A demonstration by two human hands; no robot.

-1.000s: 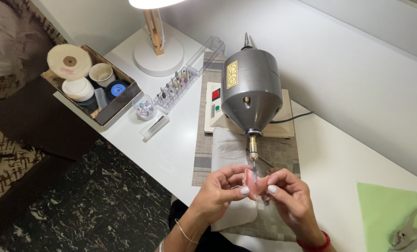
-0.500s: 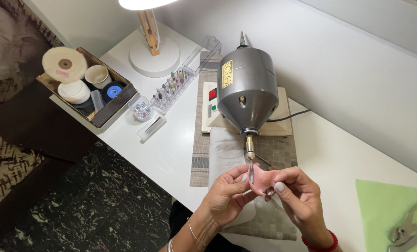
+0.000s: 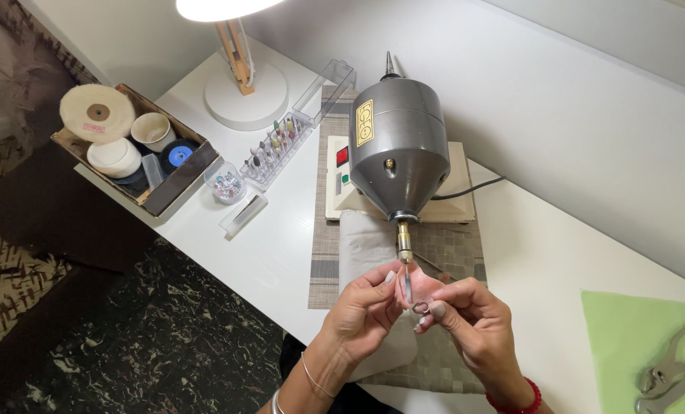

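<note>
A: What is seen first, starting with the biggest things?

B: A long white table (image 3: 557,253) is seen from above, set against a pale wall. A grey motor (image 3: 398,146) with a cone-shaped body is stood on a woven mat (image 3: 326,230) near the middle. A thin spindle (image 3: 405,244) is pointed from the motor towards the viewer, and a folded white cloth (image 3: 362,245) is laid under it.

A: And to the sides?

B: At the far left, the round white base of a lamp (image 3: 246,96) is placed. Beside it, a cardboard box (image 3: 185,180) is filled with white buffing wheels (image 3: 97,113). A clear case of small burs (image 3: 277,146) is laid open between the box and the motor. At the right edge, a green cloth (image 3: 630,337) is spread, with metal pliers (image 3: 668,372) on it.

A: Where are the hands?

B: Both are held just below the spindle tip. The left hand (image 3: 362,318) is closed narrowly, with a small pink piece (image 3: 423,287) pinched in its fingertips. The right hand (image 3: 473,322) is closed on the same piece from the other side. A small ring (image 3: 420,308) seems to be held there too, though it is too small for certainty. The pink piece is held against the tip of the tool.
</note>
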